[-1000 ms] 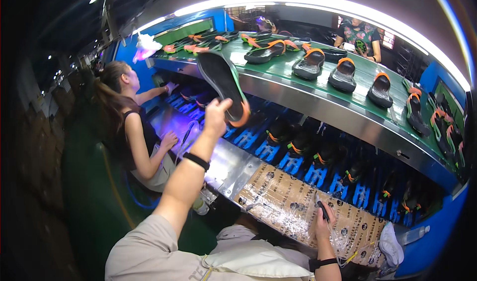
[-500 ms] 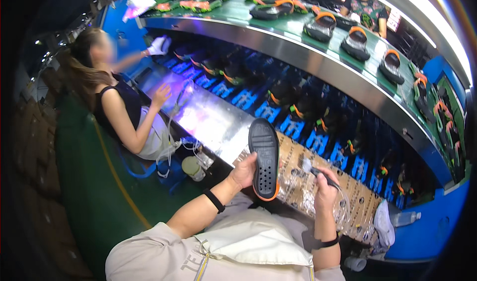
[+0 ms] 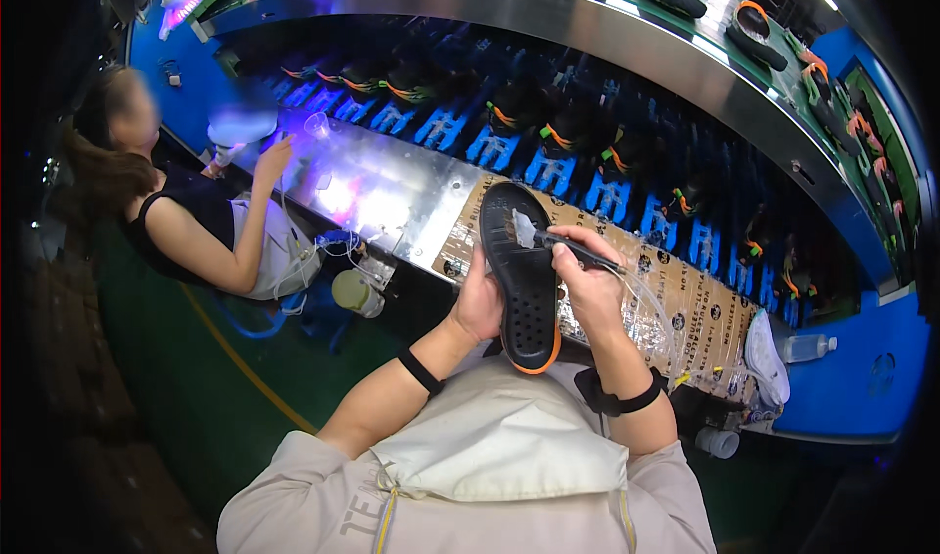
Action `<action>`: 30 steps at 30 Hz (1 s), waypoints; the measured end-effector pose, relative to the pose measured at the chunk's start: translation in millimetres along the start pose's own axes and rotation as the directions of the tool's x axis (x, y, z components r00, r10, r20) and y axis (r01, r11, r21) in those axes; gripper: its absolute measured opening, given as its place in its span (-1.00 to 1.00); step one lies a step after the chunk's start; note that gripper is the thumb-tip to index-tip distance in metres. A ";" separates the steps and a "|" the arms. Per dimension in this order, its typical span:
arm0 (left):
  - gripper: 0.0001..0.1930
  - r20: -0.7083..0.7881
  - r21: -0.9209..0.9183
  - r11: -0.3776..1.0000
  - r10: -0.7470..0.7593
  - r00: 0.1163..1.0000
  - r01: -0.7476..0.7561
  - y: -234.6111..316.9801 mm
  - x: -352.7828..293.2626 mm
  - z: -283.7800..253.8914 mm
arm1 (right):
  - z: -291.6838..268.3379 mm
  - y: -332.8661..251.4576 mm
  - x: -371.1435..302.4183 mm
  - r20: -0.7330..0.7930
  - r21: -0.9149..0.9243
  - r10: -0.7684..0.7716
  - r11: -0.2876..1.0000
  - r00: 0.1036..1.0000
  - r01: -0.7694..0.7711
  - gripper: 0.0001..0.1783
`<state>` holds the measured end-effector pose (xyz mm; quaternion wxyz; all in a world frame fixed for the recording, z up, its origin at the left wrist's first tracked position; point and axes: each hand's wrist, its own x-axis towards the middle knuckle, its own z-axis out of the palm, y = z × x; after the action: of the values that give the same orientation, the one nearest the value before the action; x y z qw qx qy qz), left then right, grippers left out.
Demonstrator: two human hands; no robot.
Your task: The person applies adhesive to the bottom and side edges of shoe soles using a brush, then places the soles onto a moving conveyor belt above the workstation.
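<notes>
My left hand [image 3: 479, 299] grips a black shoe sole [image 3: 524, 304] by its left edge, thumb and fingers closed on it. The sole stands tilted up in front of my apron, with round holes at its lower part and an orange rim at the bottom end. In my right hand [image 3: 592, 275] is a dark-handled brush [image 3: 580, 248] with a thin clear tube running from it. Its whitish bristles [image 3: 524, 229] touch the upper part of the sole. A wet-looking brownish patch shows beside the bristles.
Cardboard covered in clear film [image 3: 676, 309] lines the bench. Behind it is a row of shoe parts on blue holders [image 3: 548, 167]. A curved conveyor [image 3: 705, 40] carries shoes above. A co-worker [image 3: 196, 211] sits at left; a plastic bottle [image 3: 809, 347] lies at right.
My right hand has brought the brush leftward from over the cardboard onto the sole. The sole has shifted slightly toward me. The co-worker's hands have moved, and the view has turned.
</notes>
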<state>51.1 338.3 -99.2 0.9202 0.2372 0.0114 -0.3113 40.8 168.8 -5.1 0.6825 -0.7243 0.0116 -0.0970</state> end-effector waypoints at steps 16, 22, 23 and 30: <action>-0.05 0.034 -0.016 1.000 -0.009 0.999 0.010 -7.7 0.8 -2.7 | 22.3 0.4 10.0 -0.099 -0.099 -0.141 0.986 0.985 0.131 -0.74; -0.08 -0.040 0.087 0.991 0.103 0.994 -0.099 -0.5 16.5 -4.4 | 9.5 0.9 -6.9 0.181 -0.363 -0.339 0.849 0.923 0.383 -0.75; -0.08 -0.030 0.055 0.993 0.108 0.994 -0.106 4.0 21.3 -8.8 | -0.2 -4.6 -12.0 0.267 -0.393 -0.338 0.817 0.903 0.422 -0.75; 0.03 0.120 -0.013 0.996 0.086 0.989 -0.085 19.5 23.7 -10.5 | -41.4 -49.6 -10.7 0.446 -0.384 -0.126 0.868 0.886 0.317 -0.74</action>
<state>82.9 343.0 -104.2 0.9326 0.2149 -0.0532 -0.2851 18.1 132.9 44.7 0.4692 -0.8614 -0.1938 -0.0182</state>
